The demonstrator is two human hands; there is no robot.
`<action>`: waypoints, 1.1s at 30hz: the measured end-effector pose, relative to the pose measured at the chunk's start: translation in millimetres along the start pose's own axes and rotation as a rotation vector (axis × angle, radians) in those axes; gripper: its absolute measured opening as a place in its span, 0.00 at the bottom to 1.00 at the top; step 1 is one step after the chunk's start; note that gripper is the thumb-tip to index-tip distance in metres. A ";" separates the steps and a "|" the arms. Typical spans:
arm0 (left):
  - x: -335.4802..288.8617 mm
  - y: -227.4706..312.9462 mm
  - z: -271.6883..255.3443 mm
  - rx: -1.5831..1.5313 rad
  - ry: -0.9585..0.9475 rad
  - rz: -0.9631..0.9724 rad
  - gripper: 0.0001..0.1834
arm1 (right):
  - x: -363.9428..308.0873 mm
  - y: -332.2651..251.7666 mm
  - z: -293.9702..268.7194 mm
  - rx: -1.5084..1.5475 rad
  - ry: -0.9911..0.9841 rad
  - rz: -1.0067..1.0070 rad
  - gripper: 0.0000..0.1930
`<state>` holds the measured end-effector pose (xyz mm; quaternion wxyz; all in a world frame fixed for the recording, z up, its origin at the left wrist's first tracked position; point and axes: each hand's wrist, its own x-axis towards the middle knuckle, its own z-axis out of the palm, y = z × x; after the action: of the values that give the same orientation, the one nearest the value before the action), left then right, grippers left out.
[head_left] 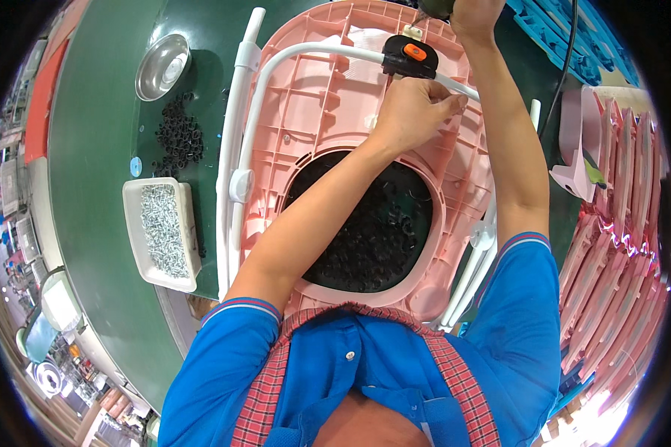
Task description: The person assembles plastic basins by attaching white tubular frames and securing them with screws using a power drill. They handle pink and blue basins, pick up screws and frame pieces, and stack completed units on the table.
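Note:
A large pink plastic panel (pixel 328 89) with a ribbed underside lies before me, a white tubular frame (pixel 306 49) across it. On the tube sits a black latch piece (pixel 410 58) with an orange button. My left hand (pixel 414 112) is just below this piece, fingers curled together; what they hold, if anything, is too small to make out. At the top edge, my right hand (pixel 476 16) is closed around a dark power screwdriver (pixel 438 7), partly cut off. The screwdriver's thin tip is near a small white part (pixel 412 32) above the latch piece.
On the green table (pixel 97 149) to the left are a metal bowl (pixel 163 67), a pile of black clips (pixel 179 134) and a white tub (pixel 191 246) of screws. More black pieces (pixel 373 246) show through the panel's opening. Stacked pink panels (pixel 611 283) stand at right; a black cable (pixel 566 67) hangs there.

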<state>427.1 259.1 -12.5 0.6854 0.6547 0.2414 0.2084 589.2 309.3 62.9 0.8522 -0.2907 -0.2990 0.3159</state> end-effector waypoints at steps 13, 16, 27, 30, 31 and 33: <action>-2.0 -6.1 0.8 0.063 0.018 0.020 0.17 | -9.5 26.9 0.1 -0.656 0.059 -0.243 0.11; -10.0 13.9 2.2 0.184 0.016 0.003 0.16 | -8.7 16.3 -5.9 -0.693 0.102 -0.284 0.13; -28.0 -1.9 -24.5 -0.040 0.167 0.046 0.21 | -194.1 -248.5 -40.5 -0.878 0.471 0.027 0.13; -81.1 38.9 -17.1 -0.387 0.295 -0.027 0.19 | -321.0 -287.0 -158.7 -1.606 0.672 0.494 0.20; -104.6 52.9 -21.2 -0.576 0.232 -0.133 0.17 | -359.0 -288.0 -187.7 -1.877 0.670 0.700 0.26; -149.9 61.3 -45.6 -0.679 0.248 -0.193 0.16 | -417.4 -253.2 -178.8 -2.268 0.469 0.744 0.30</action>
<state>281.9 208.6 56.1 0.8454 0.3343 0.3002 0.2888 546.1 -202.6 -16.5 0.0050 -0.9890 -0.1424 0.0401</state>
